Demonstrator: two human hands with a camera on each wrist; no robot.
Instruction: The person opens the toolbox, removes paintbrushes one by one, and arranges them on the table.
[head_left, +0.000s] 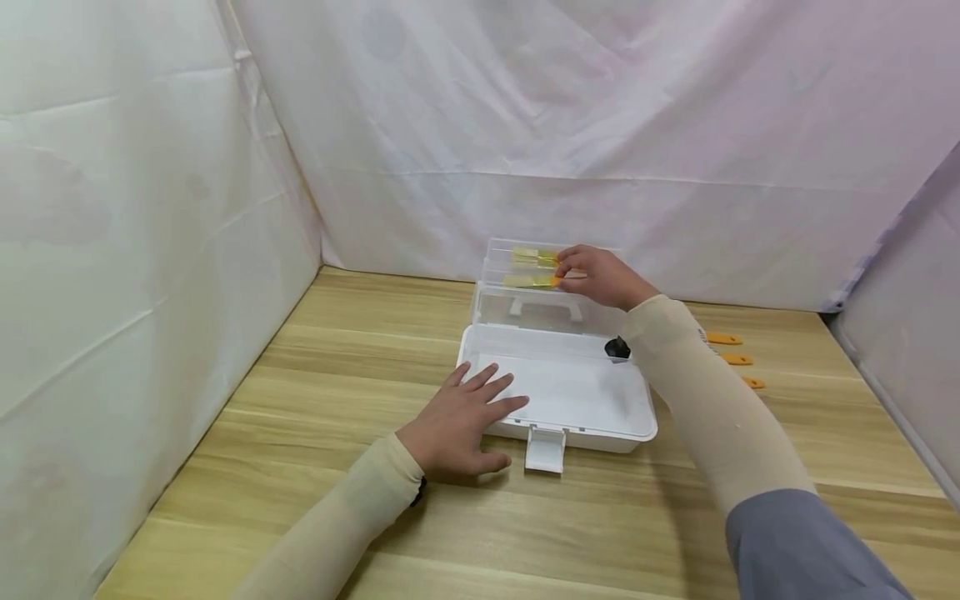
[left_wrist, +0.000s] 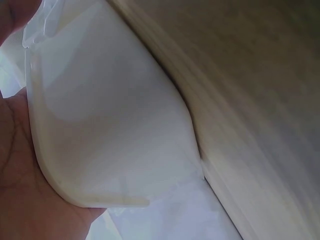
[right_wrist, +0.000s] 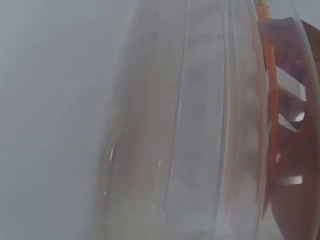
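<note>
A white plastic box (head_left: 570, 383) stands on the wooden table with its clear lid (head_left: 491, 306) raised at the back. My left hand (head_left: 461, 421) rests spread over the box's front left corner, and in the left wrist view the palm lies against the white wall (left_wrist: 110, 115). Up at the top of the clear lid, my right hand (head_left: 600, 277) pinches the orange handle of a flat paintbrush (head_left: 528, 282). More pale bristles (head_left: 536, 257) lie just behind it. Through clear plastic, the right wrist view shows the orange handle (right_wrist: 271, 100) beside the fingers.
Several orange brush handles (head_left: 735, 359) lie on the table to the right, partly hidden by my right forearm. An open white latch (head_left: 545, 450) hangs at the box's front, and a white carry handle (head_left: 546, 308) shows on the lid. White cloth (head_left: 420, 217) closes in the back and sides.
</note>
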